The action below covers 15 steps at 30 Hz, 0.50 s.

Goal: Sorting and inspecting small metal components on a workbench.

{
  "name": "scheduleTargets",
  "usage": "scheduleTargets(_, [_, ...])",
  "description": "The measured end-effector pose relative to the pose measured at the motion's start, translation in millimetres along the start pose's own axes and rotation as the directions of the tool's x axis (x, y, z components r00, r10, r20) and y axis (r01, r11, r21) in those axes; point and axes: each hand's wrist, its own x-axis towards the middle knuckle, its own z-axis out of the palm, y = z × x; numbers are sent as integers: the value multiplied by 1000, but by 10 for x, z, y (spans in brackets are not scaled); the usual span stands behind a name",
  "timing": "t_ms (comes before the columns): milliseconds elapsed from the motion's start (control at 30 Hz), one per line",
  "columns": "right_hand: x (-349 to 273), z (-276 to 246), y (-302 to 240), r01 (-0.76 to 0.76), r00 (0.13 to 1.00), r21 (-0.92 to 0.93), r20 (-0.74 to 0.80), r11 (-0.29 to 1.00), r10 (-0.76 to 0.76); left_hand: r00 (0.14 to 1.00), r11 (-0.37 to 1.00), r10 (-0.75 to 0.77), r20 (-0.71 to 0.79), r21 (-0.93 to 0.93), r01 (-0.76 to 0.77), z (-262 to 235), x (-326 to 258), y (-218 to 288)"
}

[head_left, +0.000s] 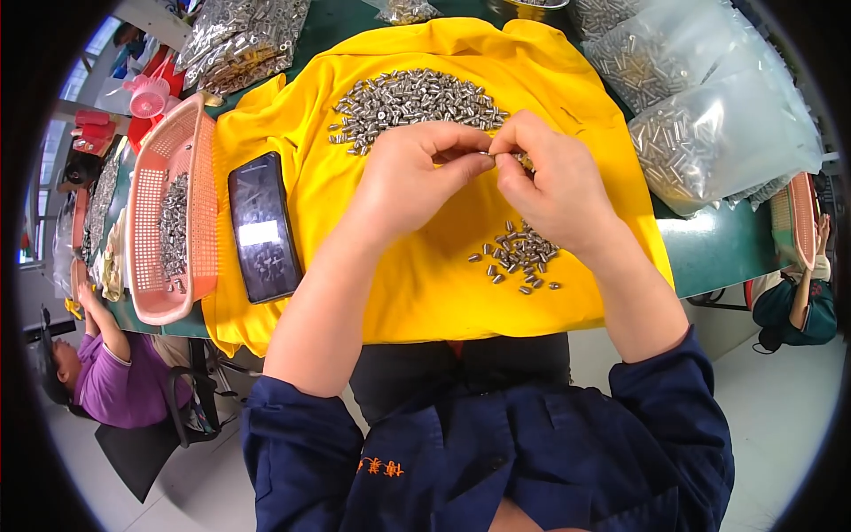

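My left hand (415,173) and my right hand (557,177) meet over a yellow cloth (399,293), thumbs and forefingers pinched tip to tip. A small silvery metal part (486,153) shows at the left fingertips, mostly covered. What my curled right fingers hold is largely hidden; a yellowish bit peeks out between them. Beyond the hands lies a large pile of small metal cylindrical fittings (417,99). A smaller group of similar fittings (523,253) rests on the cloth below my right hand.
Left of the cloth's middle lies a phone (264,229), beside a pink plastic basket (213,208) with metal parts inside. Clear bags of metal parts (678,146) crowd the right; more bags (244,44) stand far left. Other people sit at left (124,377) and right (798,301).
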Motion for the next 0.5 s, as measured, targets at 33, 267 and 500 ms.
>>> scheduleTargets(33, [0, 7, 0, 1, 1000, 0, 0, 1000, -1, 998, 983, 55, -3, 178, -53, -7, -10, 4])
scheduleTargets(267, [47, 12, 20, -4, 1000, 57, 0, 998, 4, 998, 976, -42, 47, 218, 31, -150, -27, 96])
scheduleTargets(500, [143, -236, 14, 123, 966, 33, -232, 992, -112, 997, 944, 18, 71, 328, -41, -187, 20, 160])
